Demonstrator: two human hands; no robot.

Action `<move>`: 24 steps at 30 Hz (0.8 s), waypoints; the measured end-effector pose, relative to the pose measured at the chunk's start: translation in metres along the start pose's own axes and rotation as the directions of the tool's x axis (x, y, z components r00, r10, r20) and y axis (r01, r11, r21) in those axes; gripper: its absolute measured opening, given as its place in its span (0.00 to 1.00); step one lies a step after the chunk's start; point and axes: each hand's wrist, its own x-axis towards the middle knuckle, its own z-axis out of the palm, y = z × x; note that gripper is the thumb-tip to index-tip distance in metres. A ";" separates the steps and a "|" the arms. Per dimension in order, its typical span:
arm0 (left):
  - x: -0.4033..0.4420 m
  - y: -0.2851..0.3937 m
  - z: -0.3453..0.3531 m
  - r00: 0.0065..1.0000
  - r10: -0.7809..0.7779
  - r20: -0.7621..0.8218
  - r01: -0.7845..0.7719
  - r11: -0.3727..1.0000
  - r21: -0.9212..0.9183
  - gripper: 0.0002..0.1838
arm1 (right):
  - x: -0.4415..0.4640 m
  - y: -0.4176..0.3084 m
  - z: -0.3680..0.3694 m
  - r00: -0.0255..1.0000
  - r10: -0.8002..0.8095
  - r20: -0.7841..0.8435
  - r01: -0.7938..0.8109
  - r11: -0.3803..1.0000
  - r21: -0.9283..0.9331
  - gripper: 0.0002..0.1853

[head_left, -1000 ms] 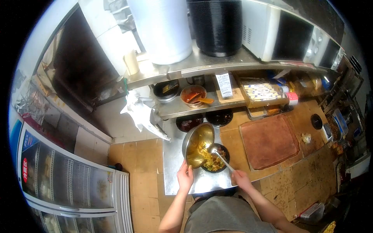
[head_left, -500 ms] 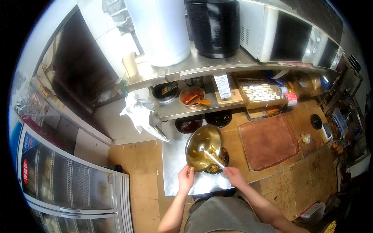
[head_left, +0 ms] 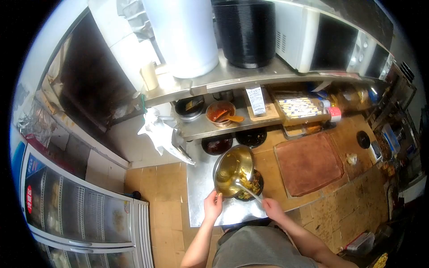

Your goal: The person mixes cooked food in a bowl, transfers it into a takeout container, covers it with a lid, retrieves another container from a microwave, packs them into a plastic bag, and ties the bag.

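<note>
My left hand (head_left: 213, 205) grips the near rim of a metal mixing bowl (head_left: 229, 166), which is tilted toward the right. Yellowish bits of food cling to its inside. In my right hand (head_left: 271, 209) is the handle of a metal spoon (head_left: 249, 190), its head at the bowl's lower right edge. Partly under the bowl sits a black dish (head_left: 262, 186) with yellow and dark food (head_left: 253, 190) in it; the bowl hides its left side. Both hands are closed.
Two dark bowls, one with red sauce (head_left: 217, 144), stand behind the mixing bowl. A brown cutting board (head_left: 308, 164) lies to the right. Above is a shelf with a red-stained bowl (head_left: 220, 112) and a tray of packets (head_left: 300, 108). A glass-door fridge (head_left: 80, 201) stands left.
The spoon head has moved from inside the bowl down and right to its edge, over the black dish. My right hand has shifted slightly right and down. The mixing bowl has tipped slightly.
</note>
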 end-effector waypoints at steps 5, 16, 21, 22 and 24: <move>-0.001 -0.007 0.001 0.995 0.100 0.004 -0.100 0.995 0.024 0.09 | -0.004 -0.010 -0.007 0.998 0.059 -0.037 -0.060 0.998 -0.022 0.19; 0.012 0.005 0.004 0.949 0.316 0.003 -0.305 0.913 0.272 0.04 | -0.001 0.011 -0.006 0.992 0.114 -0.059 -0.109 0.991 0.076 0.20; 0.017 0.008 -0.002 0.933 0.360 0.006 -0.348 0.897 0.274 0.03 | -0.004 0.033 0.006 0.984 0.175 -0.033 -0.169 0.977 0.133 0.20; 0.021 0.005 -0.003 0.919 0.394 0.003 -0.377 0.878 0.295 0.03 | -0.006 0.033 0.004 0.981 0.191 -0.035 -0.186 0.977 0.107 0.19; 0.022 0.001 -0.005 0.919 0.394 0.001 -0.379 0.882 0.280 0.02 | -0.018 0.009 -0.006 0.985 0.162 -0.065 -0.157 0.985 0.070 0.19</move>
